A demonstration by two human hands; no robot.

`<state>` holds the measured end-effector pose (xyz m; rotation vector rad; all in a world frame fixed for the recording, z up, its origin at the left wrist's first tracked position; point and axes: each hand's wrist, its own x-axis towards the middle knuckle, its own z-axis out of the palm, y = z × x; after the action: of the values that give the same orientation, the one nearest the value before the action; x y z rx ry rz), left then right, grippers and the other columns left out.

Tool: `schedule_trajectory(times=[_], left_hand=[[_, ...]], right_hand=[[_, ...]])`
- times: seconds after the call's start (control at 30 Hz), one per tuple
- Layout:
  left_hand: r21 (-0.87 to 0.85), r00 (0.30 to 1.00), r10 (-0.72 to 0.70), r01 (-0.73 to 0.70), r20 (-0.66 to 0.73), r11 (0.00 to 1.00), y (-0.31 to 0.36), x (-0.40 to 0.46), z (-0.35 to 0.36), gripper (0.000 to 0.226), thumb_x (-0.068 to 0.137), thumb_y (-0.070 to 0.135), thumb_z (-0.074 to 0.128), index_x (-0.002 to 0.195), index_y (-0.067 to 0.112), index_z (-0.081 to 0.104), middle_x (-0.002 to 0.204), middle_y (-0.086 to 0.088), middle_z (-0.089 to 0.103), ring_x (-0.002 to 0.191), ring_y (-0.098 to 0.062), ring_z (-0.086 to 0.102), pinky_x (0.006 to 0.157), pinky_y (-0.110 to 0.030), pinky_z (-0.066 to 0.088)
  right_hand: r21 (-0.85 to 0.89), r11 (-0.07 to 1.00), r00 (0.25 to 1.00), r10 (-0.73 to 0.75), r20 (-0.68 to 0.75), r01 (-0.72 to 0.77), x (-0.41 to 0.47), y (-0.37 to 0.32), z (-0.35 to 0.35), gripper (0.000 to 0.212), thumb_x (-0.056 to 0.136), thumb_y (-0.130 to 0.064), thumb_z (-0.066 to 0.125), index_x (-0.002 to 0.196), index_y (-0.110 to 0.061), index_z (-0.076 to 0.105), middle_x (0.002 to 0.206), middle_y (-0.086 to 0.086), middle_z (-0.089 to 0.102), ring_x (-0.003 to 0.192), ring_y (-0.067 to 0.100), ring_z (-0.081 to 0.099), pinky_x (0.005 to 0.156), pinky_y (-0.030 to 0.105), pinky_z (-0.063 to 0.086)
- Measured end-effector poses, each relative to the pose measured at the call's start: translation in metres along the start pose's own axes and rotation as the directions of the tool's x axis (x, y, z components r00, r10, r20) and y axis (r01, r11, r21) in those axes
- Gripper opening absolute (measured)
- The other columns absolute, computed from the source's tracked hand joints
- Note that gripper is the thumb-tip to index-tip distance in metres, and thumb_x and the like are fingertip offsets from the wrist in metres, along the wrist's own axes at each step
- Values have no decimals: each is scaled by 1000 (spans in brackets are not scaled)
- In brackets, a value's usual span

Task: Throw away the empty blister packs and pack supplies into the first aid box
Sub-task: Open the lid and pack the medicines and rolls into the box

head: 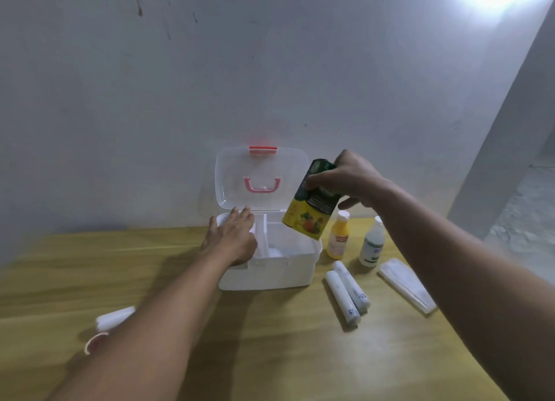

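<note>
A white first aid box (270, 273) stands open on the wooden table, its clear lid (260, 178) with pink handle leaning against the wall. My left hand (232, 235) rests flat on the box's left compartment, fingers spread. My right hand (350, 180) grips a green and yellow carton (309, 208), held tilted above the box's right compartment. To the right of the box stand a yellow bottle (338, 235) and a clear bottle (371, 244). Two white bandage rolls (347, 294) lie in front of them.
A flat white packet (405, 285) lies at the right, near the table's edge. Left of my forearm lie a white roll (115, 318) and a pink-rimmed tape ring (93, 342). The wall rises just behind the box.
</note>
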<state>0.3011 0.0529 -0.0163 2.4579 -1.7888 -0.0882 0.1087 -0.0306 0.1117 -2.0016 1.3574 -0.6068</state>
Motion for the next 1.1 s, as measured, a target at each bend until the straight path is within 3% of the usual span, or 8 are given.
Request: schedule_trajectory(times=[0.17,0.3,0.43,0.6,0.67,0.9,1.0,1.1], left_hand=[[-50,999,-2,0,-35,999,-2,0,3,56,100,21,25,154,18,11,164,5,1,151,-14,-2,121,-52,3],[-104,998,12,-18,-61,994,-4,0,3,56,100,24,26,154,19,13,164,5,4,152,-15,1,122,-52,3],[-144,998,12,-22,-67,989,-7,1,4,55,102,29,26,154,19,14,164,5,6,152,-15,2,122,-50,2],[-182,996,-17,1,-87,983,-5,5,6,62,99,48,30,153,20,19,164,4,9,151,-15,6,121,-49,1],[-192,996,-20,3,-87,981,-5,6,6,65,97,53,30,153,21,20,164,4,10,151,-15,6,121,-50,2],[-220,996,3,-23,-93,975,-6,6,6,63,93,61,36,149,33,30,163,5,12,151,-15,6,121,-53,4],[-230,996,6,-27,-90,973,-6,5,6,59,93,61,37,146,37,36,163,5,12,151,-15,6,120,-52,3],[-245,996,3,-26,-91,969,-5,5,7,54,93,61,37,141,38,44,163,5,12,151,-15,6,119,-52,1]], right_hand=[[-100,995,999,-17,-33,14,18,2,35,62,69,-49,77,114,-21,45,98,7,63,81,23,65,58,35,60],[-271,962,1000,15,-25,-22,23,7,54,45,74,-54,71,94,-16,59,80,3,68,62,22,69,58,37,62],[-353,933,997,72,-18,-74,24,11,68,36,81,-46,66,73,-13,54,69,7,68,60,26,72,63,40,63],[-575,818,990,-96,-99,22,14,13,81,33,88,-40,54,99,-10,62,83,8,59,76,28,61,62,33,51],[-619,784,988,-126,-86,46,11,15,88,31,90,-38,55,100,-10,63,81,7,53,76,27,56,62,33,47],[-614,779,977,-205,-54,129,7,23,96,28,90,-32,61,99,-6,66,86,12,63,77,28,62,64,36,55],[-615,774,985,-173,26,152,5,22,92,25,91,-21,60,110,-5,64,97,14,64,78,28,60,61,34,49],[-651,738,982,-87,170,178,2,22,87,39,81,-5,66,120,-7,60,108,15,65,79,26,58,54,29,46]])
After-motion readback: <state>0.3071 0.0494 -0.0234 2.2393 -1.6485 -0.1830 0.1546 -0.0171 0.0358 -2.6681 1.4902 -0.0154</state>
